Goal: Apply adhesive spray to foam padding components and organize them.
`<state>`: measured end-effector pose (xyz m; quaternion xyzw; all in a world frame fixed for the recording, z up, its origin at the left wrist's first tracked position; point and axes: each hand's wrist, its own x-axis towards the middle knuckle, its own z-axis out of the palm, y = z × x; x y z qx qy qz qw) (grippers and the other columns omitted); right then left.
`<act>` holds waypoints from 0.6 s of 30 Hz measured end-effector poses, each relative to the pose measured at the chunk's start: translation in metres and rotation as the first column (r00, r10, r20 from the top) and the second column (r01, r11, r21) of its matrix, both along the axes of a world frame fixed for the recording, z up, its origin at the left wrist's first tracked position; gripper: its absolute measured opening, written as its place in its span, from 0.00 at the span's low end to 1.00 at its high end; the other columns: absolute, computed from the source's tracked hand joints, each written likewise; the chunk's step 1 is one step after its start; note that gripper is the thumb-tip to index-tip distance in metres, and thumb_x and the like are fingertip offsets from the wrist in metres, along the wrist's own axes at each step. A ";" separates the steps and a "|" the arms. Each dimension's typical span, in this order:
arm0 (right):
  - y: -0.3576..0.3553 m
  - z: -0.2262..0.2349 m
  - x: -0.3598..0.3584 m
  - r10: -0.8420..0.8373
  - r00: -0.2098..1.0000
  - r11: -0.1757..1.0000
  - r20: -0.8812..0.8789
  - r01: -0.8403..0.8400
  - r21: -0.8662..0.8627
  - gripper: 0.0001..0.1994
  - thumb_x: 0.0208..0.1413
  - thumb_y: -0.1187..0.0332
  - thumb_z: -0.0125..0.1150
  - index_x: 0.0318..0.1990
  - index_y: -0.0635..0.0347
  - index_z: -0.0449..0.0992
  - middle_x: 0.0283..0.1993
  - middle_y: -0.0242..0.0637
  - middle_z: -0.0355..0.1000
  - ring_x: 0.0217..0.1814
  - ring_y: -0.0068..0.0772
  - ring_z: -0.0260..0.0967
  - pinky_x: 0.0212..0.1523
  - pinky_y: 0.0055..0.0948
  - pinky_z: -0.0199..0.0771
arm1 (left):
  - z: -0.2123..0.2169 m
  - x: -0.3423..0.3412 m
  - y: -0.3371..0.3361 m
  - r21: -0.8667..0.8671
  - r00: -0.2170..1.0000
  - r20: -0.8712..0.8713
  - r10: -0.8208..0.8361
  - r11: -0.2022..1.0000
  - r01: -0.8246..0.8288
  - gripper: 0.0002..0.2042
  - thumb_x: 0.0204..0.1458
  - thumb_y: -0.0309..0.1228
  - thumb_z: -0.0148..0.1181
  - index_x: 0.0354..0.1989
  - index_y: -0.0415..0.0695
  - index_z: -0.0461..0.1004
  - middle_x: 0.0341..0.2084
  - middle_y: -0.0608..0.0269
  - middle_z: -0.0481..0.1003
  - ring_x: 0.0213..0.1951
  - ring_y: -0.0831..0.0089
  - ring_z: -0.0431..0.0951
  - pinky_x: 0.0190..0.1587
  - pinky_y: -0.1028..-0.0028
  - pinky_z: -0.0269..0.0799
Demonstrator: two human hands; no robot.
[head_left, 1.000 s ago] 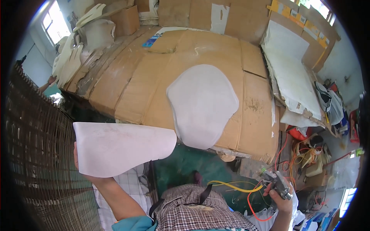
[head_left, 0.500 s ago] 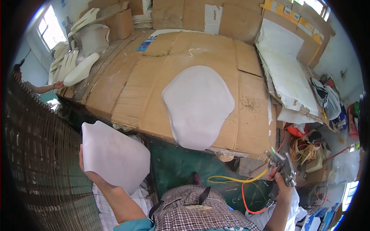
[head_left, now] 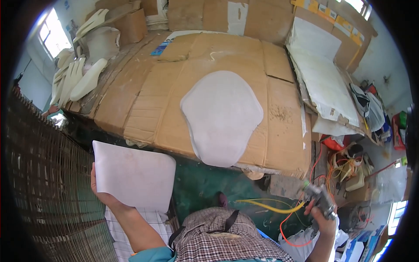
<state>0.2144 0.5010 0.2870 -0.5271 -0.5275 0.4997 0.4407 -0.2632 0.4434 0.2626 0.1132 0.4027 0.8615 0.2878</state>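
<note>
My left hand (head_left: 99, 192) grips the near left edge of a pale lilac-white sheet-like panel (head_left: 135, 174), its fingers mostly hidden behind it. The panel hangs in the air in front of the cardboard-covered table, beside the rack. My right hand (head_left: 323, 218) is closed around a metal spray gun (head_left: 322, 198), with a yellow hose (head_left: 279, 210) and an orange hose (head_left: 286, 236) near it. On the table's front part lies a second pale pad (head_left: 222, 115), wide and rounded at the far end and narrower toward me, apart from both hands.
Brown cardboard covers the table (head_left: 148, 105). At its far left sit cream moulded pieces (head_left: 87, 81), near another person's hand (head_left: 53, 109). A wire-like rack (head_left: 52, 183) stands close on my left. To the right are a white-covered board (head_left: 323, 83) and tangled hoses (head_left: 345, 168).
The panel in my left hand has tilted, its far right corner swinging right and up. The spray gun has turned slightly in my right hand. The other person's hand has drawn away from the cream pieces.
</note>
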 end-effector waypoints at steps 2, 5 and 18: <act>-0.010 0.002 0.002 0.184 0.983 0.979 0.015 -0.182 -0.089 0.22 0.43 0.71 0.62 0.47 0.69 0.64 0.30 0.38 0.69 0.30 0.27 0.68 0.33 0.26 0.70 | 0.009 0.009 0.005 0.009 1.000 0.006 -0.004 1.000 0.004 0.17 0.53 0.39 0.44 0.40 0.39 0.71 0.35 0.57 0.74 0.34 0.65 0.76 0.36 0.68 0.75; -0.003 -0.011 -0.006 0.184 0.980 0.978 -0.070 -0.189 -0.086 0.26 0.42 0.71 0.63 0.50 0.69 0.63 0.31 0.37 0.70 0.30 0.27 0.69 0.32 0.26 0.70 | 0.012 0.014 0.011 -0.099 0.992 0.030 0.123 0.988 -0.119 0.17 0.56 0.41 0.39 0.37 0.41 0.70 0.32 0.60 0.72 0.33 0.70 0.73 0.34 0.72 0.72; 0.013 -0.011 -0.014 0.153 0.986 0.988 -0.073 -0.153 0.009 0.21 0.44 0.69 0.62 0.46 0.68 0.66 0.29 0.37 0.69 0.29 0.27 0.68 0.33 0.26 0.69 | -0.020 -0.001 0.007 -0.014 0.993 -0.092 0.078 0.997 -0.080 0.16 0.56 0.37 0.41 0.37 0.37 0.71 0.30 0.59 0.74 0.31 0.69 0.76 0.32 0.73 0.75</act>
